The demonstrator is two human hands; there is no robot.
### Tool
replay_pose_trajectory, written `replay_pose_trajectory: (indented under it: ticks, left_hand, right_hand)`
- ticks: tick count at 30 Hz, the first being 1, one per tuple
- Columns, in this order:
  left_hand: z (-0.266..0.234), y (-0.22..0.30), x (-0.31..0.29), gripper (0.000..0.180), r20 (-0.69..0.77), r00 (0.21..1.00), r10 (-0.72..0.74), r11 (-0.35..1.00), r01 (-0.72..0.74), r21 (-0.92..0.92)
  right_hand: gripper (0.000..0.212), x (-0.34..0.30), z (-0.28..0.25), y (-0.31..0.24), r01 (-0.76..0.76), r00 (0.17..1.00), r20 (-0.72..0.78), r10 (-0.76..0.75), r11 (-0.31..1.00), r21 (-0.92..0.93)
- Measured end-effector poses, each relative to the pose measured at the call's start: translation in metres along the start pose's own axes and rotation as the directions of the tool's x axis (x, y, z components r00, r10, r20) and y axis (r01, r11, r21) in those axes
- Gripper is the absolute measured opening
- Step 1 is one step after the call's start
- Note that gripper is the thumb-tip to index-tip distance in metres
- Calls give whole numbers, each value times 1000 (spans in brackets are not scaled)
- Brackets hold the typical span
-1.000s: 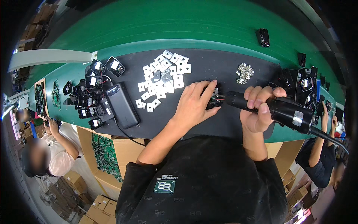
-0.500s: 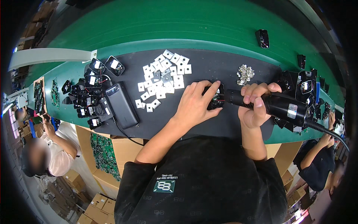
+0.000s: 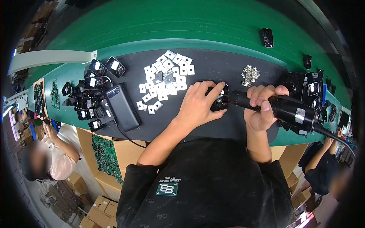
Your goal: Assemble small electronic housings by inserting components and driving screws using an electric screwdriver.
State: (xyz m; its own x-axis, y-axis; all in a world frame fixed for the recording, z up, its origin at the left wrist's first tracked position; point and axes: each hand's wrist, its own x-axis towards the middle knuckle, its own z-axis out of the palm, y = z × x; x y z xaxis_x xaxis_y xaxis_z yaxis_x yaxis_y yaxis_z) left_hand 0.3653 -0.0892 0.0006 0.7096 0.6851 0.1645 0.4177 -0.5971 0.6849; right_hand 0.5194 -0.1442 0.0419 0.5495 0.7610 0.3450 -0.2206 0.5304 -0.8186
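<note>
My left hand (image 3: 200, 102) is closed around a small black plastic housing (image 3: 221, 99) with electronics and a red wire inside, held against the dark mat. In my right hand (image 3: 263, 106) is a black corded electric screwdriver (image 3: 291, 112), lying nearly level with its tip end toward the housing's right side. Whether the tip touches anything inside cannot be seen. Left of my left hand lies a loose pile of white square plates (image 3: 167, 76) with holes. Beyond the screwdriver is a heap of small shiny metal parts (image 3: 250, 75).
Similar black housings (image 3: 88, 102) crowd the left, beside a black power bank (image 3: 123, 107) with a cable. More black housings (image 3: 312, 88) are stacked at right. Single housings (image 3: 267, 38) sit on the green belt (image 3: 171, 22). A carton of green circuit boards (image 3: 104, 155) stands below the bench. Co-workers sit on both sides.
My hands, the housing and the screwdriver are almost where they were; the screwdriver's rear end has dipped slightly. The housings on the green belt have shifted a little. The co-workers' arms have moved.
</note>
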Motion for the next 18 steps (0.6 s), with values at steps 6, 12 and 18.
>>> replay_pose_trajectory:
  ticks: [6,12,18]
  left_hand:
    - [0,1,2,70,5,1000,-5,1000,5,-15]
    - [-1,-1,2,70,3,1000,-10,1000,11,-27]
    - [-2,-1,2,70,9,1000,-7,999,8,-34]
  right_hand:
    - [41,1,-1,0,10,1000,11,-10,1000,4]
    - [40,0,-1,0,-16,1000,24,15,1000,24]
    - [38,1,0,1,-18,998,53,17,1000,24]
